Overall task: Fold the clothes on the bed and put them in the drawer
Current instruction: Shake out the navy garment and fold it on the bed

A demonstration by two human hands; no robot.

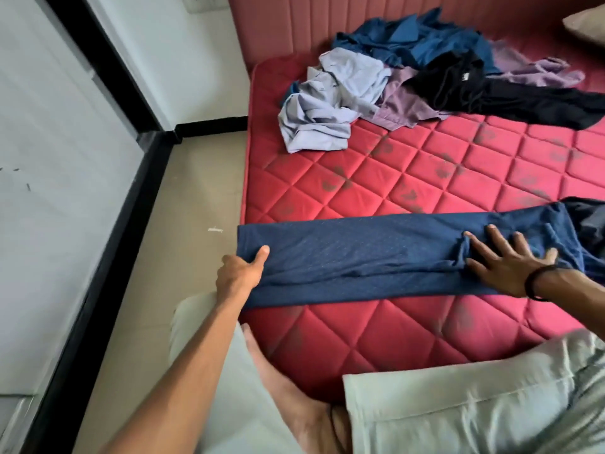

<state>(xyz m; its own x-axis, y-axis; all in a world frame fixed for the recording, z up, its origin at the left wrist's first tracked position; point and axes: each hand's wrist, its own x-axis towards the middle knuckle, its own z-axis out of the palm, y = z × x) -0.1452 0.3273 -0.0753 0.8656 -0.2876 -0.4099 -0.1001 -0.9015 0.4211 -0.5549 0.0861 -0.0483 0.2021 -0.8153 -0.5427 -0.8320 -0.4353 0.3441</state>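
Note:
A navy blue garment (376, 253) lies stretched in a long folded strip across the near part of the red quilted mattress (409, 178). My left hand (240, 273) grips its left end at the mattress edge, thumb on top. My right hand (510, 260) presses flat with spread fingers on the strip's right part. A heap of unfolded clothes lies at the far side: a light blue shirt (330, 103), blue pieces (409, 37), a lilac garment (406, 103) and black trousers (491, 90). No drawer is in view.
The pink padded headboard (294, 24) stands behind the heap. A beige floor strip (183, 224) runs along the left of the bed, bounded by a white wall with black skirting (131, 198). My legs in pale shorts (458, 407) rest on the mattress's near corner.

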